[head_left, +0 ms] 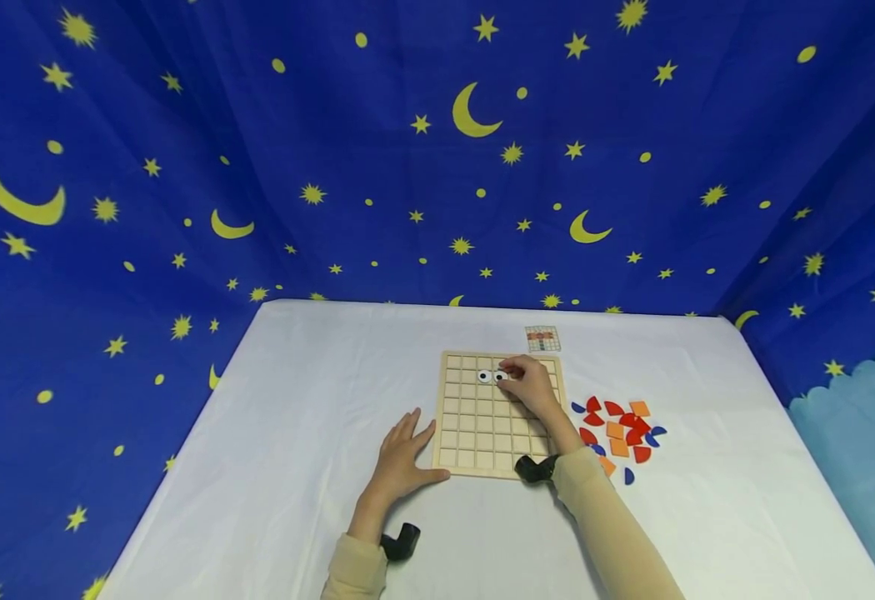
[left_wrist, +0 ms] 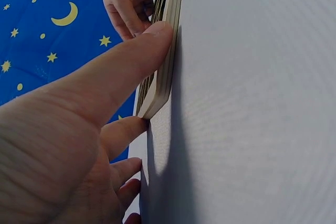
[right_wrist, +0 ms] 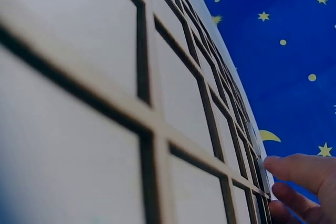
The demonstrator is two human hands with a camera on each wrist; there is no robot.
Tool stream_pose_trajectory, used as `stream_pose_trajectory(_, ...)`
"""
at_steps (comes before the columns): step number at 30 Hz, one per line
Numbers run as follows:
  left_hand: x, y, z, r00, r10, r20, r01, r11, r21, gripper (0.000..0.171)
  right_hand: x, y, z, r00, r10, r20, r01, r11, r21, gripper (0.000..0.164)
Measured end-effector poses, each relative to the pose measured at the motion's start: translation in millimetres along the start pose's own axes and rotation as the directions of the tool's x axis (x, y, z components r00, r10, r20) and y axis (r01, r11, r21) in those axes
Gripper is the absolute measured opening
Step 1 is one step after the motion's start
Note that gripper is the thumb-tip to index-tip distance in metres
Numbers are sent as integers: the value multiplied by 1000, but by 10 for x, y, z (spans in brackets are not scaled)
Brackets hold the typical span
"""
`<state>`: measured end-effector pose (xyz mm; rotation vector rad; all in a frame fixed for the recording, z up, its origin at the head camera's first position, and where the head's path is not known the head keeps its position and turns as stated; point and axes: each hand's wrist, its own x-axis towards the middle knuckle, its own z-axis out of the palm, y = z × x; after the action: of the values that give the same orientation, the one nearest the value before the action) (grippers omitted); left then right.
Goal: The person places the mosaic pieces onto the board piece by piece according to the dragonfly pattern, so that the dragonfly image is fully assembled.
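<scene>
A wooden grid board (head_left: 467,434) lies on the table, its square cells divided by thin strips. Two white round eye pieces with black pupils sit side by side near its top: a left eye piece (head_left: 484,377) and a right eye piece (head_left: 500,377). My right hand (head_left: 531,387) reaches over the board's right side and pinches the right eye piece between thumb and fingertips. With fingers spread, my left hand (head_left: 400,462) touches the board's lower left corner. The left wrist view shows its thumb (left_wrist: 131,69) pressing the board's edge (left_wrist: 167,72).
A small pattern card (head_left: 542,338) with a printed grid lies beyond the board. Right of the board are scattered red quarter-round pieces (head_left: 642,454), orange squares (head_left: 619,447) and blue half-round pieces (head_left: 628,476). A blue star-patterned curtain (head_left: 407,167) surrounds the white table (head_left: 332,375).
</scene>
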<state>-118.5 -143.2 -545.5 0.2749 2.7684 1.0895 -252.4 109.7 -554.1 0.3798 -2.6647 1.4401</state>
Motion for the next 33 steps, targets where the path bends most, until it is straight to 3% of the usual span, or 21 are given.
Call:
stream_pose_trajectory(4,-4,2,-7,1000,1,0,-1,1000,-6,88,10,-15,3,998,-44,33,43,999,10,31)
stream_pose_trajectory(8,-13,21,-14,1000,22,-7,-22,1000,-8,87,26,-8,22,986,-146,78,144,989,37,31)
stream_pose_trajectory(13,-3,15,-4,1000,23,-8,-23,1000,11,87,39,-3,58,975,-212,69,210,977,34,25)
stream_pose_trajectory(19,-29,-1,1,998,52,-35,-53,998,-26,88,57,-22,79,988,-111,104,113,993,-16,26)
stream_pose_trajectory(24,-69,10,16,992,110,-64,-113,992,-57,88,9,-53,2,996,-57,67,56,998,27,27)
stream_pose_trajectory(28,-36,23,17,998,58,-32,-60,997,-53,89,-45,-86,-139,998,-64,12,63,995,82,25)
stream_pose_trajectory(33,-15,18,-8,1000,11,-8,-11,1000,1,88,-123,-158,-396,998,-56,-37,59,996,63,25)
